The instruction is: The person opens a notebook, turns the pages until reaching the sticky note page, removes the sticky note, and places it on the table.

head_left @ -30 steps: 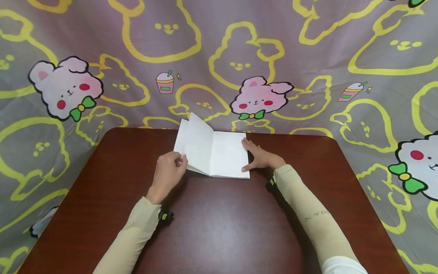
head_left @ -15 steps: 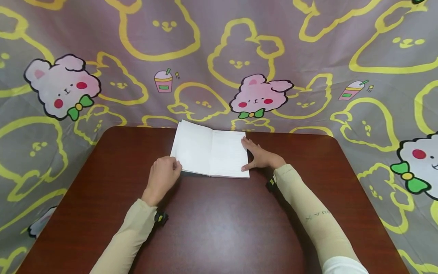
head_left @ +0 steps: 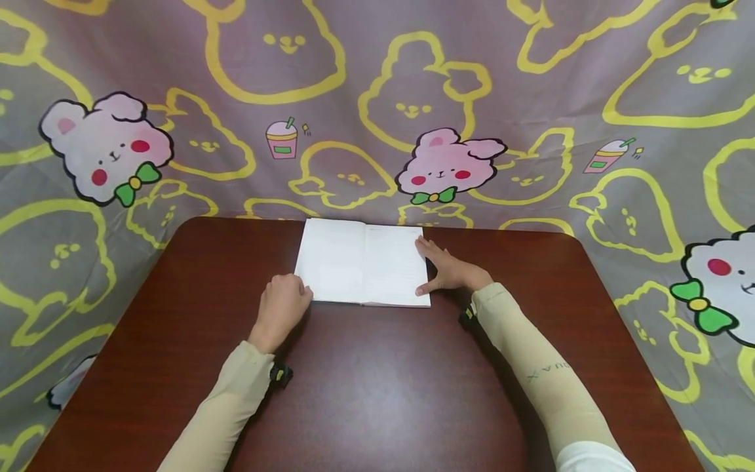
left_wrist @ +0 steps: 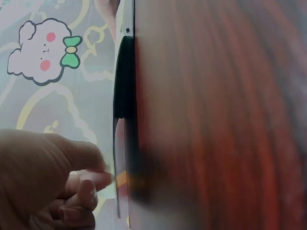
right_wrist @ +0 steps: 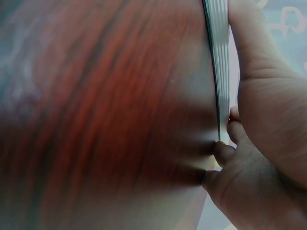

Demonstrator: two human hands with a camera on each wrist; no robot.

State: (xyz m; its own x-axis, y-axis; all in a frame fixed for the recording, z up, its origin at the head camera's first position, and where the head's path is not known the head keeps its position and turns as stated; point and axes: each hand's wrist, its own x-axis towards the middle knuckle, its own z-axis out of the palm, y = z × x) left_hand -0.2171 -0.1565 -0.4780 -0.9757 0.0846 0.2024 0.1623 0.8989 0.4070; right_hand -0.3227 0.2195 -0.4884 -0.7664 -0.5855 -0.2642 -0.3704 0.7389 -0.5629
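Note:
A notebook (head_left: 394,265) lies open near the far edge of the table, pale ruled lines on its right page. At its lower left corner is my left hand (head_left: 282,308), fingers curled. In the left wrist view, thumb and index tips meet right by the left page's edge; I cannot tell whether paper is between them. The dark cover (left_wrist: 125,79) shows beneath. My right hand (head_left: 451,267) rests spread along the right edge, thumb at the lower corner. In the right wrist view, its fingertips (right_wrist: 224,152) reach the side of the page stack (right_wrist: 219,62).
The reddish-brown table (head_left: 377,393) stretches in front of the notebook. A patterned curtain (head_left: 236,118) with cartoon animals hangs close behind the table and along both sides. Small black devices (head_left: 281,375) sit at both wrists.
The lifted page has come down to the left, and the notebook now lies flat. My left hand has shifted left to its edge; the right hand has stayed in place.

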